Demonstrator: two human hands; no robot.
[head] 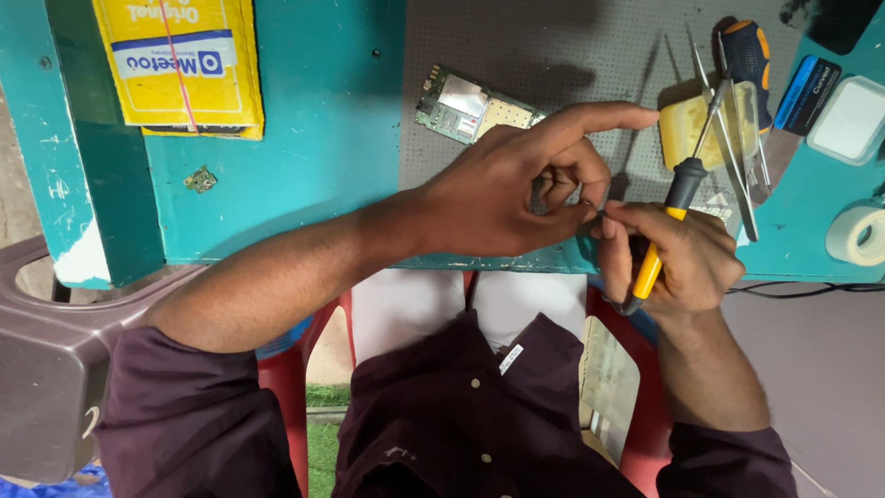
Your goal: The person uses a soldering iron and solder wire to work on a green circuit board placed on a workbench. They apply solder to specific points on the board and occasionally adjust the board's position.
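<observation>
Right hand point(678, 258) grips yellow-handled screwdriver point(666, 226) at workbench's near edge; left hand point(516, 184) pinches something tiny, unseen. Circuit board point(475, 106) lies behind on grey mat point(553, 55): light, fragile, best held by edges.

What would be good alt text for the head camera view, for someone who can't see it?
Over a teal workbench, the left hand and right hand meet fingertip to fingertip, the right holding a yellow-and-black screwdriver. A circuit board lies on a grey mat beyond, with tweezers to the right.
</observation>
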